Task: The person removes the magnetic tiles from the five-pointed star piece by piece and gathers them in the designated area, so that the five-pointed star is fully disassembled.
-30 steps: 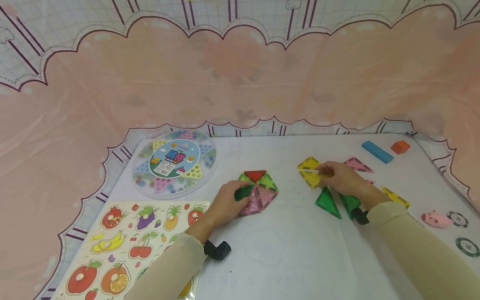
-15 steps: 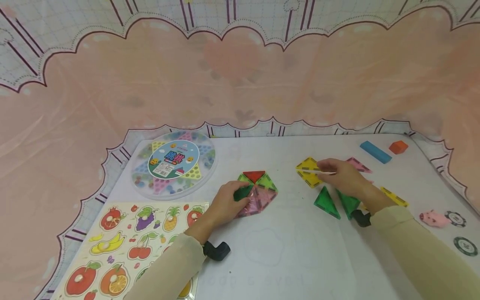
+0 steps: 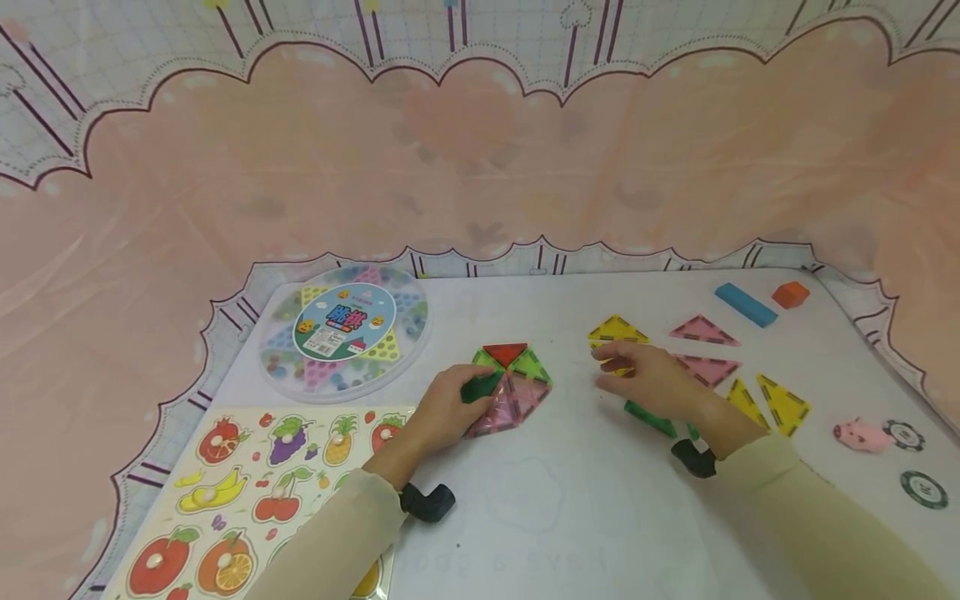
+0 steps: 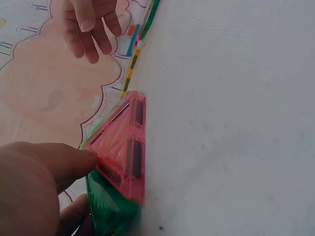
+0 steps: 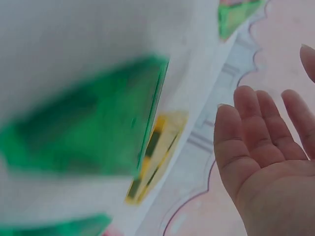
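Observation:
My left hand (image 3: 444, 412) holds the left side of a hexagon of triangular magnetic tiles, its thumb and fingers around a dark green tile (image 4: 111, 202). The thumb tip lies at the edge of a pink tile (image 4: 117, 142). A red tile (image 3: 506, 354) and light green tiles (image 3: 531, 367) make up the far side. With fingers spread and nothing in them, my right hand (image 3: 651, 377) hovers over loose tiles. Beyond its fingertips lies a yellow tile (image 3: 617, 328), its partner mostly covered. Green tiles (image 5: 106, 120) lie beneath the hand, partly hidden in the head view.
Pink tiles (image 3: 705, 330) and more yellow tiles (image 3: 783, 404) lie to the right. Farther off are a blue block (image 3: 746, 305), an orange block (image 3: 791, 294), a toy pig (image 3: 859, 435) and chips (image 3: 924, 490). A round game box (image 3: 288, 371) and fruit puzzle board (image 3: 247, 442) occupy the left.
My right hand has let go of the yellow tiles, drawn back from them, and moved left and nearer, uncovering the pink and yellow tiles on the right. The left hand has kept its place.

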Motion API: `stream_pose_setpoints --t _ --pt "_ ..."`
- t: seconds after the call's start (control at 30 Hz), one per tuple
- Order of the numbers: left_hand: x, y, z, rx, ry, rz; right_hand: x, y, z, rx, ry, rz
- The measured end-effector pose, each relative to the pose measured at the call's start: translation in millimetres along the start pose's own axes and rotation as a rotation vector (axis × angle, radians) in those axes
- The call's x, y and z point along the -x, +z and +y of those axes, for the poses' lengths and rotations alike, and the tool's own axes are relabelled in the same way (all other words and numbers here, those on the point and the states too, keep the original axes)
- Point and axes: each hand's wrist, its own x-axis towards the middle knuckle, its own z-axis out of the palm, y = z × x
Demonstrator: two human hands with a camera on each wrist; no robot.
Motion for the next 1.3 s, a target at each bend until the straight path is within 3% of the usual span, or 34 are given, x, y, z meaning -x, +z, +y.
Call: stream_pose_setpoints --t 0.33,0.73,0.9,1.03,1.3 --pt "3.6 0.8 -2.1 0.005 0.0 0.008 -2 32 -21 -0.043 0.004 -0.108" --pt "17.0 5.3 8.3 0.043 -0.009 0.001 -5 50 -28 -0.052 0.056 -0.18" --pt "20.7 10.7 9.2 0.055 0.004 0.043 -9 53 -27 -0.067 0.041 -0.17" --pt "22.8 13.4 8.4 0.076 -0.012 0.066 -12 53 -28 -0.12 0.084 -0.17" --pt "27.4 13.0 8.8 0.098 -0.043 0.051 -20 55 -29 -0.127 0.109 -0.148"
